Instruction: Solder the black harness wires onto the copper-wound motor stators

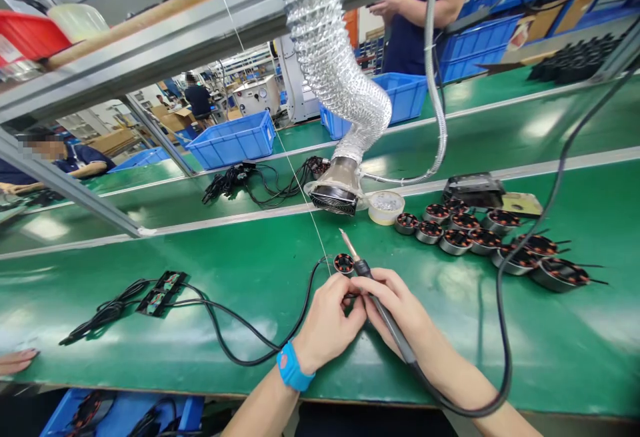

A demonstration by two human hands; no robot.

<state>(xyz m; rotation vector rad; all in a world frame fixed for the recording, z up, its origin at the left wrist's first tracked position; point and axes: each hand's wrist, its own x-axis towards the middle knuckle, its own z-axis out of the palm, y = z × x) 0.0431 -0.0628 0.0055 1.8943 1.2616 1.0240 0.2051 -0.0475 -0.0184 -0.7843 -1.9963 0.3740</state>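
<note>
My right hand (403, 307) is closed around a soldering iron (387, 320), whose bare tip points up and away from me. Its dark cord loops back past my right forearm. Close against it, my left hand (327, 323), with a blue band on the wrist, has thumb and fingers pinched together; what they hold is hidden. Just beyond my fingertips sits a small round motor stator (344, 263) with copper-coloured windings. A black cable (260, 357) runs to it from a small dark panel (163, 293) on the left. A thin wire (305, 200) hangs down towards my left fingers.
Several motor stators (457, 240) stand in rows at the right, by a round tub (386, 208). A silver extraction duct (345, 83) hangs ahead with its fan (334, 198). Another person's hand (19, 361) rests at the left edge. A blue bin (127, 415) is below the bench.
</note>
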